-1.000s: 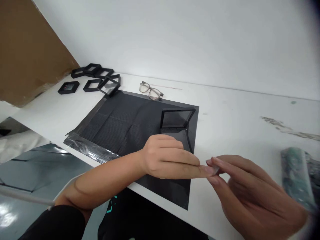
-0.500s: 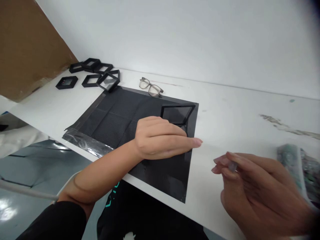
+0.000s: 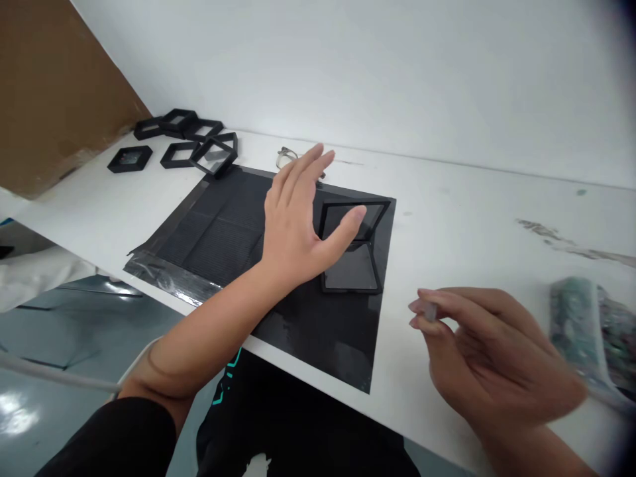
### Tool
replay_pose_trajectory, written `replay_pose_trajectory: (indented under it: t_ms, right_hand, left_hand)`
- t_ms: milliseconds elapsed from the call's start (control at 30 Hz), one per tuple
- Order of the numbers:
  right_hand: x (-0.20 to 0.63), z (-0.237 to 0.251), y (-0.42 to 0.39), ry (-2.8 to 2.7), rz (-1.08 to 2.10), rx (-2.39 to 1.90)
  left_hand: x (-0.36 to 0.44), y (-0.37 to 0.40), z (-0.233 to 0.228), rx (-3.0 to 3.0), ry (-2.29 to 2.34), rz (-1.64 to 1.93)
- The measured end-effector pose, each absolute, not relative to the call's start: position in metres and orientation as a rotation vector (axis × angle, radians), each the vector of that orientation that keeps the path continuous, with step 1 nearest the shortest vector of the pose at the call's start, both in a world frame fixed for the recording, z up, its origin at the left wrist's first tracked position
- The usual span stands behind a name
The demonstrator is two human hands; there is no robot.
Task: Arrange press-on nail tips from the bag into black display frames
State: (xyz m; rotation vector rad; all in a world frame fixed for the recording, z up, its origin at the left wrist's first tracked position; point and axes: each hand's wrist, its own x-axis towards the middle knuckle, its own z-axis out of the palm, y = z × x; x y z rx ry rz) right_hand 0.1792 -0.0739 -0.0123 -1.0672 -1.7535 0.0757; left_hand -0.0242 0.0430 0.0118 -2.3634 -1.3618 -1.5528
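Careful: right hand (image 3: 497, 358) pinches a tiny pale piece (image 3: 430, 311), left hand (image 3: 298, 218) spread beside the open case (image 3: 354, 248); a fumble could drop it.

no readable text, labels or numbers

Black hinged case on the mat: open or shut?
Open. The black case has its lid half raised behind the flat base on the mat; the left hand hovers spread beside it.

Small pale stone (image 3: 430, 310) pinched between right fingers (image 3: 422, 315).
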Motion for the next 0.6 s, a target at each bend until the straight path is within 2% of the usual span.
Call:
replay_pose_trajectory:
  t_ms: [200,300,433,600]
  right_hand:
    - [0.174,-0.010,-0.070,-1.741,0.117,-1.105]
    - [0.178,-0.010,-0.063,-1.712,0.146,-1.152]
    - [0.186,-0.011,-0.055,-2.055,-0.069,-1.201]
    - [0.184,-0.017,-0.052,-2.345,-0.319,-1.279]
  left_hand:
    - [-0.023,0.049,0.002,-2.607,-1.636,-1.143]
    - [-0.019,0.043,0.003,-2.740,-1.664,-1.073]
    - [-0.012,0.031,0.003,-2.924,-1.594,-1.079]
    - [-0.005,0.020,0.003,-3.063,-1.453,-0.884]
